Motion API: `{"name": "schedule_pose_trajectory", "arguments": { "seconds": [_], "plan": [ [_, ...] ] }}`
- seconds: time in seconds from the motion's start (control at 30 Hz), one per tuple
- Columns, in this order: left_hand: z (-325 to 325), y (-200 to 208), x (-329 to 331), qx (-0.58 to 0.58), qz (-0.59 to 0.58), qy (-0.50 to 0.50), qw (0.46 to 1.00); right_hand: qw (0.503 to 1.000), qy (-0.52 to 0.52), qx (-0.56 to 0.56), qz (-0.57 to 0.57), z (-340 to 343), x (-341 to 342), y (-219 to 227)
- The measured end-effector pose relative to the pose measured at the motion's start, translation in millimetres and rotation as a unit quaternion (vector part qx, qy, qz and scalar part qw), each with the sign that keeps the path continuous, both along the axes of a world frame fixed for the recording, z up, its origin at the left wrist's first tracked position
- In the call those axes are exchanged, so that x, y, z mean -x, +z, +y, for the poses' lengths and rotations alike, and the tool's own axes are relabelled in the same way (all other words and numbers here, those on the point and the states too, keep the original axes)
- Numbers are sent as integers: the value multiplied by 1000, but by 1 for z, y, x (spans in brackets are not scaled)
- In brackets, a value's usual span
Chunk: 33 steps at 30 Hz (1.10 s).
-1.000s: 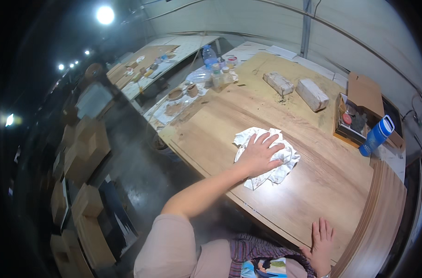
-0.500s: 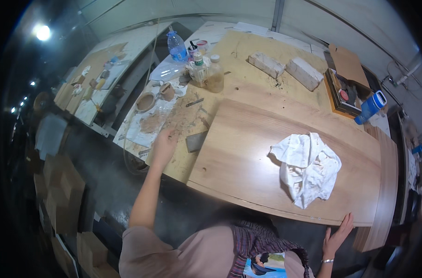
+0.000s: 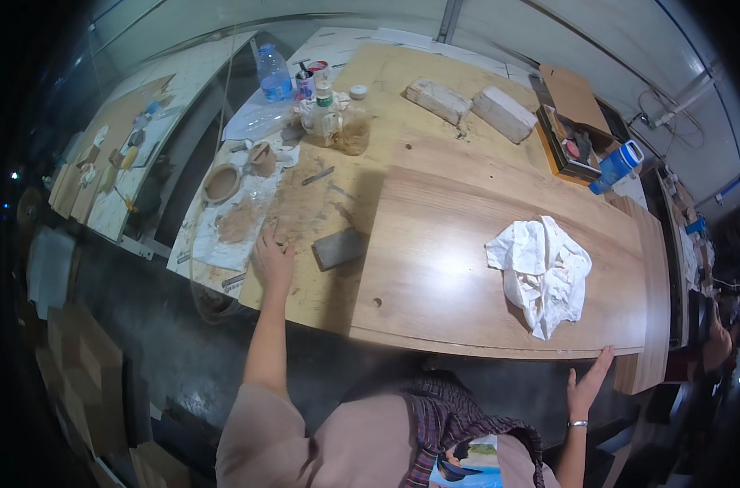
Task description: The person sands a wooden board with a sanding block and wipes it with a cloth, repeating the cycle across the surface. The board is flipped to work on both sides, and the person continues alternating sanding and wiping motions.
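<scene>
My left hand (image 3: 274,256) rests on the worn yellowish tabletop (image 3: 301,285), fingers spread with nothing evident in them. Beside it lies a white sheet (image 3: 219,256) smeared with brown powder or paste. A grey rectangular block (image 3: 339,248) sits between this hand and a wide wood-grain panel (image 3: 435,276). At the panel's front right edge, my right hand (image 3: 585,386) touches the rim with outstretched fingers, thumb apart. A crumpled white cloth (image 3: 545,276), stained in places, lies on top of the panel.
A round brown bowl (image 3: 222,184), a smaller brown cup (image 3: 262,159), plastic bottles (image 3: 350,130) and a blue-tinted bottle (image 3: 273,73) stand at the back left. Two whitish bricks (image 3: 504,114) lie behind the panel. An open box (image 3: 569,146) and blue tumbler (image 3: 618,167) are at right.
The panel has shifted right relative to the table, cloth on it, so more of the grey block shows. My right hand stays at its edge. The whole view has also shifted.
</scene>
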<state>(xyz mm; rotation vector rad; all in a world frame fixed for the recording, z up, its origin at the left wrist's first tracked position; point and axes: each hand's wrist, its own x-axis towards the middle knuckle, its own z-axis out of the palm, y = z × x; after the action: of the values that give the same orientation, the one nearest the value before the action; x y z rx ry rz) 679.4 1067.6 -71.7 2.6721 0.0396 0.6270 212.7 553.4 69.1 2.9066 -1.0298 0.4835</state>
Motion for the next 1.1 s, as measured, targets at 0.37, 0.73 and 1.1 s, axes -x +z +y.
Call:
{"name": "schedule_pose_trajectory", "arguments": {
  "seconds": [0.37, 0.73, 1.1],
  "plan": [
    [-143, 184, 48, 515, 83, -335, 784, 928, 149, -209, -270, 65, -103, 104],
    [-355, 243, 194, 457, 257, -551, 650, 415, 179, -763, -463, 55, -165, 108],
    [-386, 219, 170, -115, -33, -609, 784, 457, 150, -732, -483, -19, -168, 93]
  ]
}}
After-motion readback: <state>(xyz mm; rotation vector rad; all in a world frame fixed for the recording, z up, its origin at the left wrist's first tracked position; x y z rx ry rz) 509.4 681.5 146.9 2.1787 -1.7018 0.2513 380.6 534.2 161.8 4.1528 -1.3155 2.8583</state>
